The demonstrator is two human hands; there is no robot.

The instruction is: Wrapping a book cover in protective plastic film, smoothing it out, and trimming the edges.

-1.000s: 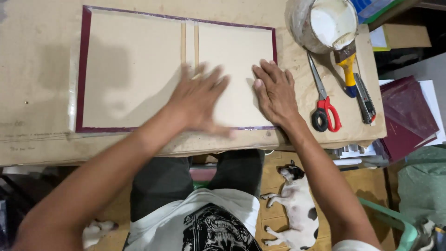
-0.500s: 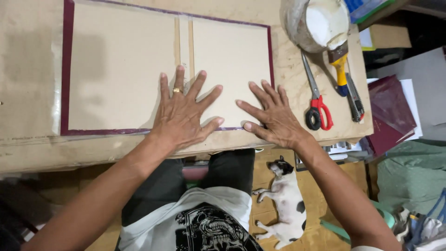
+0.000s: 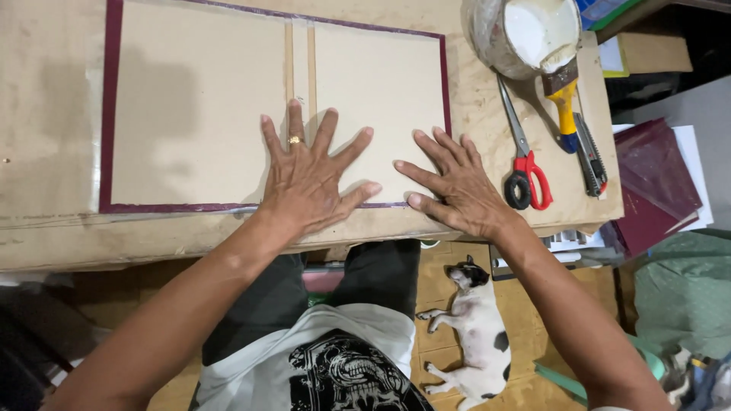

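An opened book cover lies flat on the paper-covered table: two tan boards [image 3: 198,106] and a narrow spine strip on maroon cloth that shows as a thin border [image 3: 110,114]. My left hand [image 3: 308,179], with a ring on one finger, presses flat with fingers spread on the lower edge near the spine. My right hand [image 3: 457,183] lies flat, fingers spread, on the lower right corner of the right board. Neither hand holds anything.
To the right stand a pot of white glue [image 3: 525,34] with a yellow-handled brush [image 3: 565,99], red-handled scissors [image 3: 524,164] and a utility knife [image 3: 590,160]. Maroon covers [image 3: 655,183] are stacked beyond the table's right edge. A black-and-white dog [image 3: 476,327] lies on the floor below.
Both hands have slid toward the near edge of the boards and spread wider. The left hand now rests by the spine, the right at the lower right corner.
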